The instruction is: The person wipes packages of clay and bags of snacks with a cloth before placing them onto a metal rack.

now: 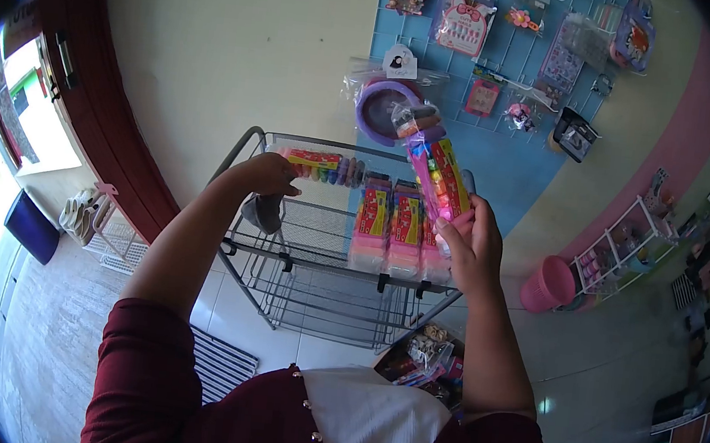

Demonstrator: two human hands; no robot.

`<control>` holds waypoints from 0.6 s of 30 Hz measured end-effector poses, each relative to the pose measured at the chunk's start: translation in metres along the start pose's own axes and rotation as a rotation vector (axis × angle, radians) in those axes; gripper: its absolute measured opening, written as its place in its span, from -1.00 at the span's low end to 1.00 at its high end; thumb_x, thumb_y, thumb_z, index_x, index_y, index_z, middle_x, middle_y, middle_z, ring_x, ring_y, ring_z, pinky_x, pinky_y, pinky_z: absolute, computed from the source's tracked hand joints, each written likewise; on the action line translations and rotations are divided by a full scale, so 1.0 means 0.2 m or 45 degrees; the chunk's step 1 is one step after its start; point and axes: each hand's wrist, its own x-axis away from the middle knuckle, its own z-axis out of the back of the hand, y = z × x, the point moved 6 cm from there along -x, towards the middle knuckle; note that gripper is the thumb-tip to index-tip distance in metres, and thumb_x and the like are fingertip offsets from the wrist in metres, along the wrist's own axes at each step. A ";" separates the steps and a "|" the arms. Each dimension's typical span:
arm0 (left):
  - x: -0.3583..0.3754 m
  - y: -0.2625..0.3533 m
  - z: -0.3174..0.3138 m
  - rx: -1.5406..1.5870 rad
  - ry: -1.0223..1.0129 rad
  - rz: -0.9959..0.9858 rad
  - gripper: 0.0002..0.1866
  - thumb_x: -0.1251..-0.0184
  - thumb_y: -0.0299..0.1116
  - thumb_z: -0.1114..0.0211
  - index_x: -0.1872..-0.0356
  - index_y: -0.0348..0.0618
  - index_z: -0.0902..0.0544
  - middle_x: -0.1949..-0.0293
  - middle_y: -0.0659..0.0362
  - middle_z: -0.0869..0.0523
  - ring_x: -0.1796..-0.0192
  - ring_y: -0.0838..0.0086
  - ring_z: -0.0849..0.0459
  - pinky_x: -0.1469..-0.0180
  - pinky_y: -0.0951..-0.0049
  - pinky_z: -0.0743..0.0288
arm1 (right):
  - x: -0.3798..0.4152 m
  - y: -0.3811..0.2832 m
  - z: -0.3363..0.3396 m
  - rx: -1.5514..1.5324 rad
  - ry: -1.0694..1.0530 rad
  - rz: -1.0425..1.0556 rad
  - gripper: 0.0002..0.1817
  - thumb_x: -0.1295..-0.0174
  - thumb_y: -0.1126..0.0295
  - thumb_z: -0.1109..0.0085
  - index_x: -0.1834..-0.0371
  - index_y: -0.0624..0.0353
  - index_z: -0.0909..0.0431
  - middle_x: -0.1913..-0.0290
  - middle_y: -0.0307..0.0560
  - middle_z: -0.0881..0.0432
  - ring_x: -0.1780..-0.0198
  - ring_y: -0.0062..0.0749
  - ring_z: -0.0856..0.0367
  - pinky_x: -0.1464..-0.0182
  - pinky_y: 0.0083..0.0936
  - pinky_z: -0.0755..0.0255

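My right hand (475,245) holds a clear plastic pack of coloured sticks (436,174) up at a tilt above the rack's right side. The pack has a red and yellow label; the sticks look like modelling clay. My left hand (271,176) is closed round the left end of a similar pack (326,167), which lies sideways at the back of the rack's top shelf. Several more such packs (389,229) stand side by side on the right half of the grey metal rack (316,260), partly behind my right hand.
A blue wall grid (482,79) carries hanging packets and a purple round item (381,110). A dark grey object (263,212) is at the rack's left. A pink bin (549,285) and white shelf (624,250) stand right; a box of goods (436,360) sits below.
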 end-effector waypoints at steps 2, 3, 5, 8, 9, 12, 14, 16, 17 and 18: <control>0.06 0.03 0.05 -0.011 0.021 0.039 -0.37 -0.18 0.04 -0.50 -0.21 -0.08 -0.67 -0.12 -0.08 -0.71 -0.10 0.15 -0.70 -0.24 0.26 -0.51 | -0.03 0.02 0.00 -0.012 -0.034 0.047 -0.39 -0.23 0.16 -0.38 -0.23 0.30 -0.42 0.01 0.09 -0.61 0.07 -0.19 -0.64 -0.03 -0.30 -0.50; 0.09 0.05 0.06 -0.010 0.024 0.041 -0.37 -0.18 0.04 -0.50 -0.21 -0.08 -0.67 -0.12 -0.08 -0.71 -0.10 0.15 -0.70 -0.24 0.26 -0.51 | -0.04 0.03 0.00 -0.025 -0.063 0.089 -0.38 -0.24 0.16 -0.37 -0.25 0.31 -0.42 -0.04 0.13 -0.61 0.01 -0.12 -0.64 -0.08 -0.28 -0.49; 0.15 0.09 0.05 0.161 -0.026 0.079 -0.35 -0.17 0.02 -0.51 -0.22 -0.14 -0.66 -0.14 -0.07 -0.70 -0.15 0.17 -0.68 -0.28 0.28 -0.48 | -0.09 0.02 0.03 0.108 -0.093 0.148 -0.37 -0.24 0.15 -0.38 -0.25 0.31 -0.42 -0.09 0.16 -0.59 -0.05 -0.06 -0.62 -0.13 -0.24 -0.47; 0.25 0.21 0.06 0.142 0.008 0.010 -0.26 -0.15 -0.02 -0.54 -0.32 -0.17 -0.57 -0.15 -0.06 -0.69 -0.19 0.24 -0.65 -0.30 0.33 -0.44 | -0.18 -0.02 0.04 0.202 -0.205 0.220 -0.33 -0.22 0.11 -0.39 -0.27 0.31 -0.42 -0.16 0.19 -0.57 -0.15 0.04 -0.59 -0.21 -0.19 -0.43; 0.26 0.20 0.04 0.142 0.009 0.011 -0.26 -0.15 -0.02 -0.54 -0.32 -0.17 -0.57 -0.15 -0.06 -0.69 -0.19 0.24 -0.65 -0.30 0.33 -0.44 | -0.20 -0.05 0.03 0.168 -0.287 0.237 -0.31 -0.20 0.09 -0.40 -0.28 0.31 -0.42 -0.18 0.19 -0.57 -0.19 0.07 -0.57 -0.24 -0.17 -0.42; 0.30 0.19 0.09 1.203 0.078 -0.360 0.02 -0.08 -0.08 -0.61 -0.52 -0.24 -0.26 -0.16 -0.09 -0.66 -0.21 0.25 -0.62 -0.30 0.35 -0.42 | -0.19 -0.09 -0.05 0.178 -0.547 0.239 -0.27 -0.16 0.04 -0.42 -0.28 0.29 -0.43 -0.21 0.18 -0.58 -0.25 0.04 -0.55 -0.29 -0.18 -0.40; 0.35 0.16 0.15 1.157 0.122 -0.326 0.04 -0.05 -0.08 -0.62 -0.53 -0.22 -0.25 -0.17 -0.11 -0.65 -0.21 0.23 -0.62 -0.30 0.32 -0.44 | -0.19 -0.17 -0.14 0.322 -0.571 0.363 -0.27 -0.15 0.03 -0.42 -0.28 0.27 -0.44 -0.22 0.17 -0.58 -0.24 0.04 -0.55 -0.29 -0.18 -0.41; 0.39 0.15 0.21 0.980 0.286 -0.262 0.04 0.14 -0.06 -0.71 -0.45 -0.16 -0.43 -0.12 -0.15 -0.69 -0.14 0.14 -0.70 -0.21 0.27 -0.52 | -0.19 -0.24 -0.27 0.473 -0.612 0.526 -0.27 -0.19 -0.03 -0.38 -0.29 0.25 -0.45 -0.25 0.13 -0.56 -0.28 -0.02 -0.53 -0.32 -0.18 -0.40; 0.40 0.17 0.22 0.974 0.281 -0.261 0.04 0.14 -0.06 -0.71 -0.45 -0.16 -0.43 -0.12 -0.15 -0.69 -0.14 0.14 -0.70 -0.21 0.27 -0.52 | -0.21 -0.27 -0.33 0.469 -0.608 0.521 -0.27 -0.19 -0.03 -0.38 -0.29 0.25 -0.45 -0.25 0.13 -0.56 -0.28 -0.02 -0.53 -0.32 -0.18 -0.40; 0.42 0.14 0.26 0.711 0.413 -0.103 -0.04 0.14 -0.11 -0.71 -0.38 -0.17 -0.50 -0.09 -0.14 -0.71 -0.10 0.15 -0.72 -0.17 0.26 -0.56 | -0.23 -0.30 -0.39 0.523 -0.667 0.458 -0.25 -0.20 -0.05 -0.36 -0.31 0.24 -0.43 -0.25 0.13 -0.55 -0.28 -0.02 -0.54 -0.33 -0.19 -0.40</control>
